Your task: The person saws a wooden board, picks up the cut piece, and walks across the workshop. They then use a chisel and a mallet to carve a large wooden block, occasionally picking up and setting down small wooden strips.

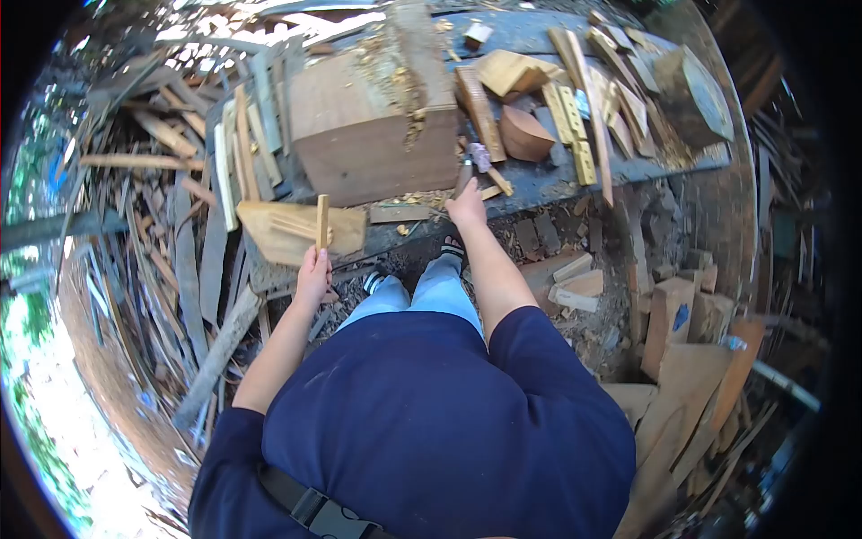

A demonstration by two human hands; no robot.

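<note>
My left hand (pixel 313 277) is closed around the lower end of a short wooden stick (pixel 322 216), which stands upright in the fingers. Just behind that stick, a pale slanted board (pixel 269 232) lies at the bench's near left edge. My right hand (pixel 467 207) reaches to the front edge of the bench, its fingers closed on a slim brown and grey tool (pixel 464 176) whose exact kind I cannot make out. Beside the tool's tip lie a crumpled purple-white scrap (pixel 480 157) and a small wood strip (pixel 500 182).
A large wooden block (pixel 377 153) with shavings sits on the blue-grey bench (pixel 530 199). Several wood pieces, a notched yellow strip (pixel 582 153) and a log stump (pixel 693 97) are to the right. Scrap wood piles (pixel 166 216) lie left, with upright boards (pixel 687 386) at lower right.
</note>
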